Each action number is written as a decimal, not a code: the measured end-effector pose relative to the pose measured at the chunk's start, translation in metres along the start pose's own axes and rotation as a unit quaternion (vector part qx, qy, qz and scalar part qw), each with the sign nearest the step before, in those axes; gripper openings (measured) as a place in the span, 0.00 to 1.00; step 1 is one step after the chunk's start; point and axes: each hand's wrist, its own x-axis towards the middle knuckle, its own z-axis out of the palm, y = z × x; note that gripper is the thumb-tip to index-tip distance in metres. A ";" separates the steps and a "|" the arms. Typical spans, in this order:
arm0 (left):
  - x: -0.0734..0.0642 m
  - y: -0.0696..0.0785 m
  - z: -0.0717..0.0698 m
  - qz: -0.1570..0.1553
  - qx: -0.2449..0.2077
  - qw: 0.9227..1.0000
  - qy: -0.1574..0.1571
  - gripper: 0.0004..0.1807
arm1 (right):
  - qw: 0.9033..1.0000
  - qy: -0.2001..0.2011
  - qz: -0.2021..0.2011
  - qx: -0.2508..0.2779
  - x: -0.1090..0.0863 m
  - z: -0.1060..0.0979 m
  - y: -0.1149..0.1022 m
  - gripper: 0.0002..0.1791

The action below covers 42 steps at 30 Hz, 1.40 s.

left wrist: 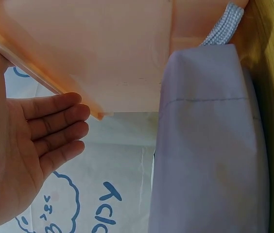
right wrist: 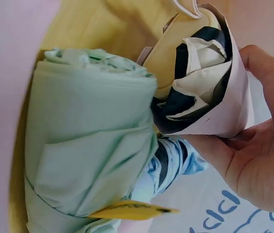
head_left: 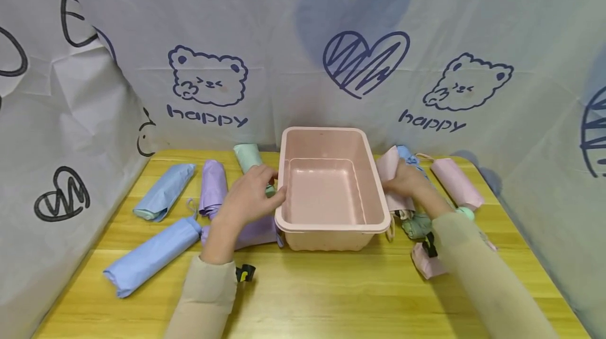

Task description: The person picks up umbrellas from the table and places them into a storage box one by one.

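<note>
My left hand (head_left: 248, 194) is at the left rim of a pink plastic bin (head_left: 326, 240). In the left wrist view its fingers are extended, the tips at the rim. My right hand (head_left: 411, 181) grips a pale pink folded umbrella (head_left: 388, 164) beside the bin's right wall. The right wrist view shows thumb and fingers round that umbrella, its end facing the camera with black and cream cloth inside. Close by lies a green folded umbrella (right wrist: 91, 131). A purple folded umbrella (left wrist: 205, 145) lies below the left hand. Only bare floor shows inside the bin.
To the left lie blue folded umbrellas (head_left: 153, 255), another purple one (head_left: 213, 183) and a mint one (head_left: 247, 156). On the right are a pink umbrella (head_left: 456, 181), a blue one (head_left: 408, 155) and a small pink one (head_left: 426, 262). A printed cloth (head_left: 293, 97) hangs behind the wooden table (head_left: 322, 297).
</note>
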 end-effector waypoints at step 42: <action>0.000 0.000 0.000 0.000 -0.009 1.000 0.000 0.19 | 0.984 0.143 -0.097 0.047 -0.066 -0.069 -0.058 0.49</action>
